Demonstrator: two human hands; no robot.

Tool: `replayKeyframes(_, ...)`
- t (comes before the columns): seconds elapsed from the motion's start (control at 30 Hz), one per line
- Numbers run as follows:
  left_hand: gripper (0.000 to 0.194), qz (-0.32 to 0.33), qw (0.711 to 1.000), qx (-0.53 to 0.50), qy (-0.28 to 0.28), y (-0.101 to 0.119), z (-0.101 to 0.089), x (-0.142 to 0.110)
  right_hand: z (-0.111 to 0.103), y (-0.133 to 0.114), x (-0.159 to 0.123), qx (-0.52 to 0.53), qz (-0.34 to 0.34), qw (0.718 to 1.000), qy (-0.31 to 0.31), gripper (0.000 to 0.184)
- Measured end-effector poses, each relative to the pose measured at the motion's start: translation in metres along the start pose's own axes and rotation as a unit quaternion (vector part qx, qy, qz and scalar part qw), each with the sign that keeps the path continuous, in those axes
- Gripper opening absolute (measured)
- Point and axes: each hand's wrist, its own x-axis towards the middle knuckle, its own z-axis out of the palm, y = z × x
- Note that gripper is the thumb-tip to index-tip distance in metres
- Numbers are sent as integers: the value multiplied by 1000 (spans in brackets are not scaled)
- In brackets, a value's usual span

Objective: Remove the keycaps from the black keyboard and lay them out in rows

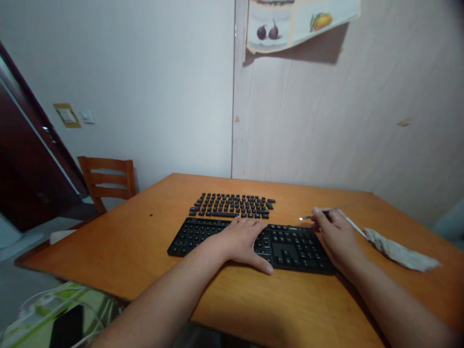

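A black keyboard [290, 251] lies on the wooden table. Its left part is stripped down to bare key sockets, while keycaps still sit on its right part. My left hand [242, 241] rests across its middle, palm down, fingers spread, covering some sockets. Behind the keyboard, the loose black keycaps [232, 205] are laid out in rows like a keyboard, with a long space bar at the front. By the keyboard's right end, my right hand [335, 234] is closed on a thin tool with a shiny metal tip [303, 218], which points left above the table. Its exact kind is unclear.
A crumpled pale cloth [402, 251] lies at the right, near a thin white stick [353, 223]. One small black piece [151, 215] sits alone at the left. Behind the table's left edge stands a wooden chair [108, 179]; a dark phone-like slab [67, 328] lies below, near cables.
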Motion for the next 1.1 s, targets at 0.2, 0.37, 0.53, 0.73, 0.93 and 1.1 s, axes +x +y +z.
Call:
replayKeyframes(0.2,112,-29,997,5,-70,6,-19,7,3,7,3,26,26,999,-2,38)
replayKeyframes(0.37,100,-45,997,-30,-63,14,-28,14,3,7,3,33,28,999,-21,36)
replayKeyframes(0.53,102,-45,998,-46,-22,11,-20,14,1,4,1,38,28,998,-41,38)
replayKeyframes(0.73,107,-32,999,-44,5,2,-13,8,1,2,1,44,27,999,-16,40)
replayKeyframes(0.93,112,-28,999,-31,17,-7,-6,8,-11,-17,9,68,39,997,-13,38)
replayKeyframes(1.1,115,-11,999,-37,23,-6,-2,9,-23,-41,17,105,23,994,4,40)
